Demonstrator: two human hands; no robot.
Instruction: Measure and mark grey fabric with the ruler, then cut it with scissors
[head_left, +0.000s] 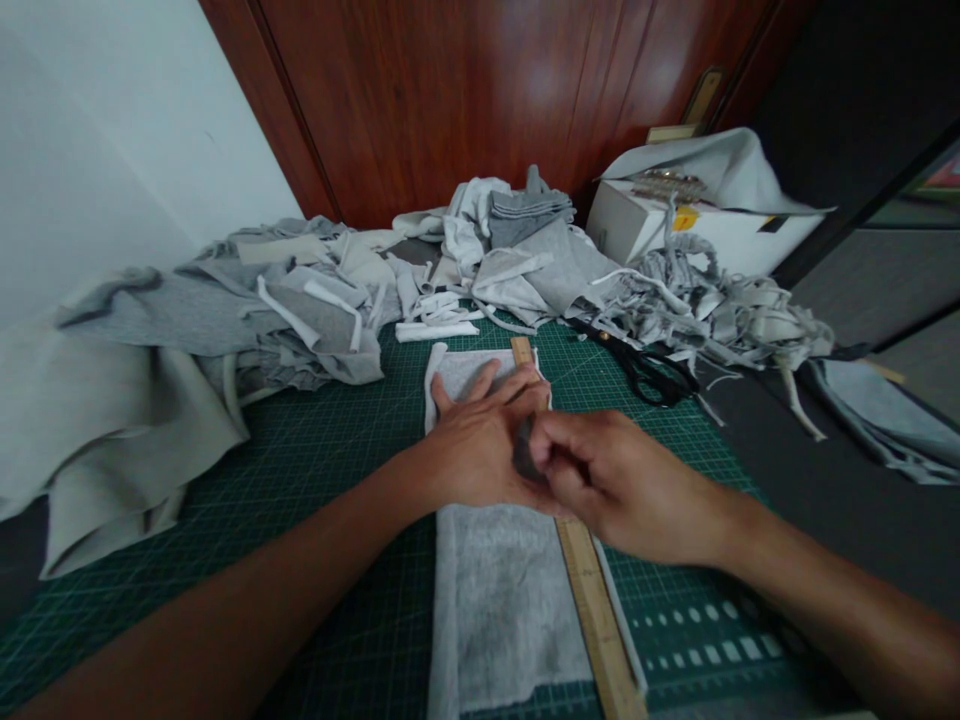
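Observation:
A folded piece of light grey fabric point(517, 600) lies lengthwise on the green cutting mat point(337, 560). Along its right side runs a wooden ruler point(592, 610), with a narrow strip of fabric showing beyond it. My left hand point(480, 440) is spread flat over the upper part of the fabric, its fingers reaching the ruler. Close against it, my right hand point(600, 470) is closed round a dark, rounded tool point(527, 450) at the ruler's edge. The fingers hide most of that tool, and its exact kind does not show.
Black-handled scissors point(652, 372) lie on the mat at right. Behind is a heap of grey fabric scraps point(525, 265), with tangled strips point(697, 290) beside a white box point(645, 220). A large pale cloth point(112, 430) covers the mat's left side. A wooden door point(465, 90) stands behind.

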